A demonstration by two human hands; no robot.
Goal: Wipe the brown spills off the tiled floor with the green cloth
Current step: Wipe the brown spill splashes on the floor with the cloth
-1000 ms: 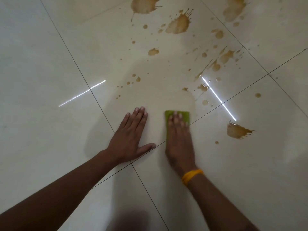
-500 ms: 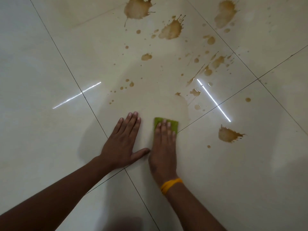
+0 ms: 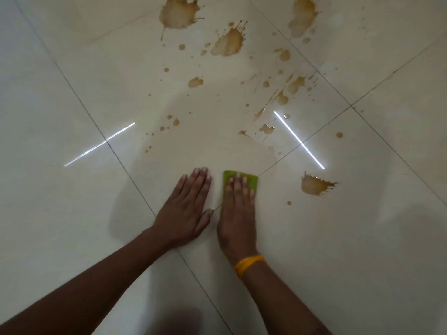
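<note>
Pressing the folded bright green cloth (image 3: 242,181) flat to the pale glossy tiled floor (image 3: 72,93), our right hand (image 3: 238,213) lies over it with fingers straight and close together, only the cloth's far edge showing past the fingertips at lower centre of the frame. Our left hand (image 3: 186,211) rests palm-down just beside it on bare tile, fingers straight and together, thumb angled out toward the right hand, holding nothing.

To do this stroke well, we judge we should keep the whole palm loading the cloth so it does not bunch, and push away toward the brown spills. The nearest blot is the ragged brown splash (image 3: 314,184) right of the cloth. Beyond lie the scattered small brown drops (image 3: 173,122) at centre and the two large brown splats (image 3: 179,13) (image 3: 229,42) at the top. Working from each blot's edge inward should avoid smearing, and refolding to a fresh face once it soaks would help. The left hand serves as a brace and is best kept on dry tile.

Most of the cloth is hidden under the hand, so we cannot tell how soiled it is. The top puddle is cut off by the frame edge. A faint sheen ahead of the cloth may be wiped residue, but glare from two bright light reflections (image 3: 300,141) makes that hard to judge. An orange thread band (image 3: 249,263) circles the right wrist.
</note>
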